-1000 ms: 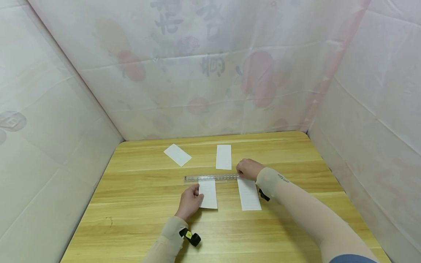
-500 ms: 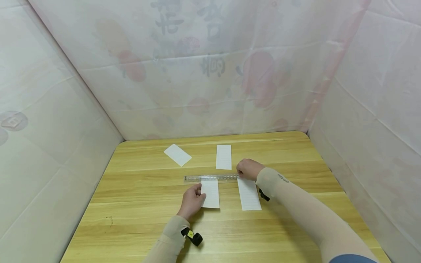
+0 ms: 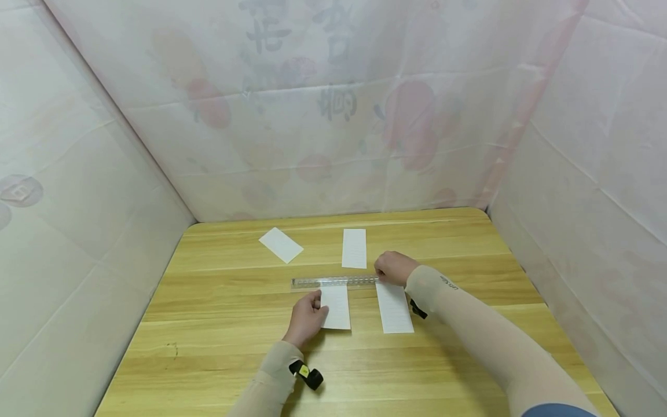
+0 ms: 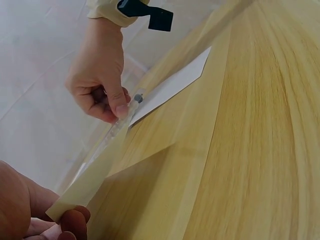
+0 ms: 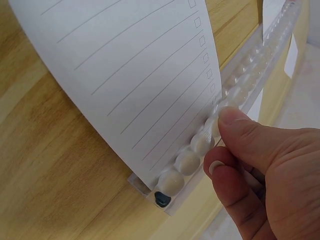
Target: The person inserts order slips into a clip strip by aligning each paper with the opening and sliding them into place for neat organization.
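A clear plastic strip (image 3: pixel 333 282) with a row of round, bead-like bumps lies crosswise on the table. My right hand (image 3: pixel 395 268) pinches it near its right end between thumb and fingers, as the right wrist view shows. Under that end runs the top of a lined paper slip (image 3: pixel 395 308) with small checkboxes. My left hand (image 3: pixel 305 314) pinches the left edge of a second paper slip (image 3: pixel 336 307), whose top edge meets the strip. In the left wrist view this slip (image 4: pixel 90 182) is tilted up off the wood, casting a shadow.
Beyond the strip, two more white slips lie on the wooden table (image 3: pixel 219 324): an angled slip (image 3: pixel 281 245) at the left and an upright slip (image 3: pixel 354 248) near the middle. Printed fabric walls (image 3: pixel 333 145) close off the back and both sides.
My left hand has slid its paper slip a little to the right along the plastic strip, toward the other slip. My right hand and the strip stay where they were.
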`<state>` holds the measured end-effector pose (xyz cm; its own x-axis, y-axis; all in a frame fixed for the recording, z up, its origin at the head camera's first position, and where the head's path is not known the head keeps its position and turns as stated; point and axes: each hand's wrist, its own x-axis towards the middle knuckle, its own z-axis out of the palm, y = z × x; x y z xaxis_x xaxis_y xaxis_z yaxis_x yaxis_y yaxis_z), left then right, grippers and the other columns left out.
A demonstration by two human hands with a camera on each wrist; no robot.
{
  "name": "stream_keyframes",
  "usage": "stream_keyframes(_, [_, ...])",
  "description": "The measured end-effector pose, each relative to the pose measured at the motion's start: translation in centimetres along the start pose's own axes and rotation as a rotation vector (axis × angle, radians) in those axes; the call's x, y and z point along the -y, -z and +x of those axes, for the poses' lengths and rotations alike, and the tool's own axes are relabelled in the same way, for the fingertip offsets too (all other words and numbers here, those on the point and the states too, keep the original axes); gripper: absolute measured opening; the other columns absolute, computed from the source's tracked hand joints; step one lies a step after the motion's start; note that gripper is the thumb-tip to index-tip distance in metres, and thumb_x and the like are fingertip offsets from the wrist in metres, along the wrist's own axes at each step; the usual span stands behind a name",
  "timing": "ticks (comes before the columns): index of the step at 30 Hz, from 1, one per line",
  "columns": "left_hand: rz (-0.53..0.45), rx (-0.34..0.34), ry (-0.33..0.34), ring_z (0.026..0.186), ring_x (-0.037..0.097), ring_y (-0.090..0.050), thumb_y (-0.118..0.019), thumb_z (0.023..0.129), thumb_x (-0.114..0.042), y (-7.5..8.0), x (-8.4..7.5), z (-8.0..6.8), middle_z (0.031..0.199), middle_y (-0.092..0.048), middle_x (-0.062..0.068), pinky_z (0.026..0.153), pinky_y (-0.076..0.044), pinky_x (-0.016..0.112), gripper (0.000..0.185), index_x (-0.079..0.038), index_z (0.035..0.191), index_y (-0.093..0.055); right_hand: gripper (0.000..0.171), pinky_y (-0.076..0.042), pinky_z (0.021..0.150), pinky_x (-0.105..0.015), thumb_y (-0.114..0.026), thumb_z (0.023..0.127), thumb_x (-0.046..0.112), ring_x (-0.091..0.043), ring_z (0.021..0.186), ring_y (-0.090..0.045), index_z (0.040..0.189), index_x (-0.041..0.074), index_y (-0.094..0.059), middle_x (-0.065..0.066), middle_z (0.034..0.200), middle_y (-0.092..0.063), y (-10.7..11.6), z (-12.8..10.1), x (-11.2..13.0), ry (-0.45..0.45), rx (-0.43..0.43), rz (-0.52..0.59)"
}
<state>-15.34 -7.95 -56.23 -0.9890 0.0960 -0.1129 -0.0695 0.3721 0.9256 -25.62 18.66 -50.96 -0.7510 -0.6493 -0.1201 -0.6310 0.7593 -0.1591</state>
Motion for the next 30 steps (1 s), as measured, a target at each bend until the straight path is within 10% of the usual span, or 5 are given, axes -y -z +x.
stream_keyframes(30, [-0.035, -0.006, 0.028, 0.059, 0.01, -0.041, -0.061, 0.09, -0.003, -0.97, -0.47, 0.34, 0.085, -0.054, 0.005, 0.05, -0.038, 0.021, 0.049, 0.01, 0.136, -0.046, 0.022, -0.037, 0.057, -0.026, -0.071, 0.086, 0.006, -0.009, 0.06, -0.041, 0.069, 0.014, -0.06, 0.008, 0.066, -0.051, 0.08, -0.12, 0.1, 0.005, -0.007, 0.011])
